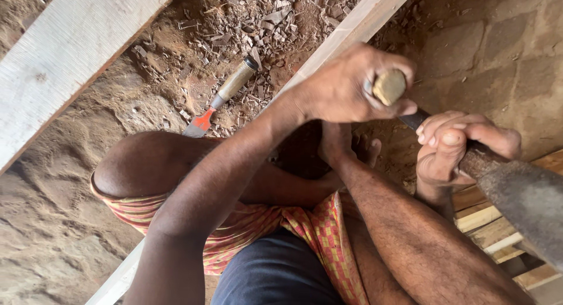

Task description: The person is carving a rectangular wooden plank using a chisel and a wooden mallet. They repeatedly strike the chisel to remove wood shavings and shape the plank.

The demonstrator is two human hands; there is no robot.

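Left hand closed round upright chisel handle over the pale plank, right hand gripping dark hammer handle close to the head; keep chisel steady, strikes square, spare chisel lies in the chips

We are in a rough woodworking spot on bare ground, an open carpenter's workplace and not a fitted shop. We see packed dirt floor littered with wood chips and shavings, pale sawn planks lying across it, a red-necked chisel dropped among the chips, and stacked timber offcuts at the right.
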